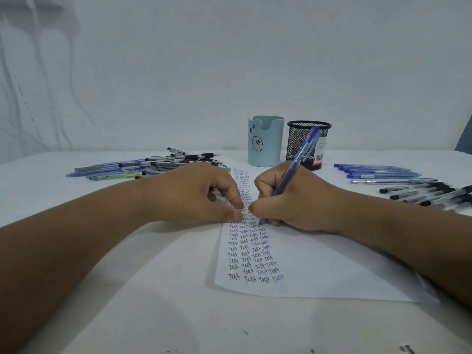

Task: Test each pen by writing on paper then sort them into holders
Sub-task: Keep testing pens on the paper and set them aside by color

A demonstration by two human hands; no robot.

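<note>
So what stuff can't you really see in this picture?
All in the head view:
- Inside the blue cup and mesh holder: their walls hide any pens.
- The pen tip's mark: the right hand covers it.
- Paper under both hands: the left hand hides some words.
- Top rows of writing: too small to read.
- Pens at right: cut off by the edge.

table [127, 315]: white, scuffed with dark marks | backdrop [229, 60]: pale wrinkled cloth behind table
</note>
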